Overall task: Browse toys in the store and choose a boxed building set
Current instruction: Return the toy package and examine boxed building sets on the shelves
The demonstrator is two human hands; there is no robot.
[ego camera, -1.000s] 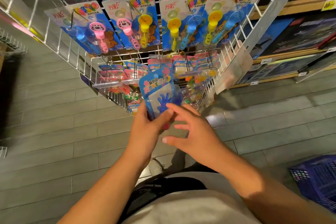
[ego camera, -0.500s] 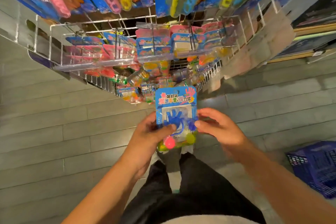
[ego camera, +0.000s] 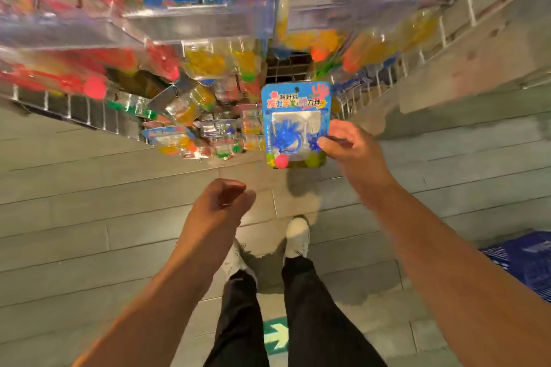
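Note:
My right hand (ego camera: 350, 152) grips the right edge of a blue blister card (ego camera: 295, 125) that shows a blue sticky hand toy with a pink ball and a yellow ball. The card stands upright in front of a wire display rack (ego camera: 378, 80). My left hand (ego camera: 220, 208) hangs lower and to the left, fingers curled loosely, with nothing in it. No boxed building set is in view.
Many more carded toys (ego camera: 202, 116) hang from the rack behind clear plastic price strips (ego camera: 196, 21). A blue plastic basket (ego camera: 524, 259) sits on the grey floor at right. My legs and white shoes (ego camera: 296, 237) stand below, beside a green floor arrow (ego camera: 275, 335).
My left hand has let go of the card and dropped down to the left. My right hand alone now holds the card. The view has tilted further down toward the floor.

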